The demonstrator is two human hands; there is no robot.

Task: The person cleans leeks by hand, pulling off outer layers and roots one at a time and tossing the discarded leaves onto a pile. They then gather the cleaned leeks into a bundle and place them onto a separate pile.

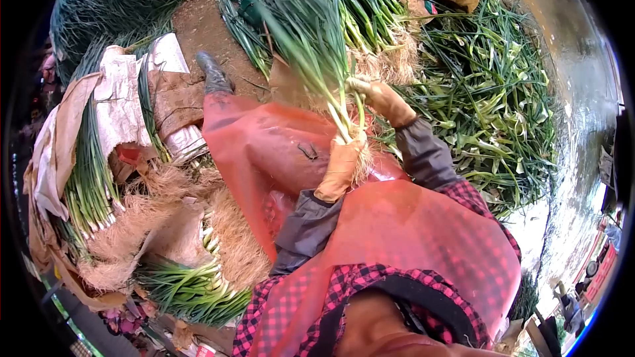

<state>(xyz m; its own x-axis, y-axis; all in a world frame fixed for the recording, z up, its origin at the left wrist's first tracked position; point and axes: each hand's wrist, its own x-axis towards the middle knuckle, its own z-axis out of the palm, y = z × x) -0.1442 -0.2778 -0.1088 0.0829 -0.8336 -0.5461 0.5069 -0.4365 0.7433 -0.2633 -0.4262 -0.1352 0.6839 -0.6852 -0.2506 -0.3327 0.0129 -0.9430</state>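
My left hand [342,166], in a tan glove, is wrapped round the lower white stalks of a small bunch of scallions [337,102]. Pale roots hang out beside its palm, and the green leaves fan upward, partly blurred. My right hand [391,104], gloved too, has its fingers closed on the side of the same bunch, at a pale outer stalk [358,84]. Beyond the hands lies a thick pile of scallions [370,13] with stringy roots [390,59]. A translucent red apron [278,135] covers my lap beneath the bunch.
Loose stripped leaves [483,99] form a broad heap at right, beside a wet floor [569,46]. Brown and white sacking [122,109] and rooted scallion bundles [198,291] lie at left. A boot [213,73] rests on bare ground. More scallions [106,6] are stacked upper left.
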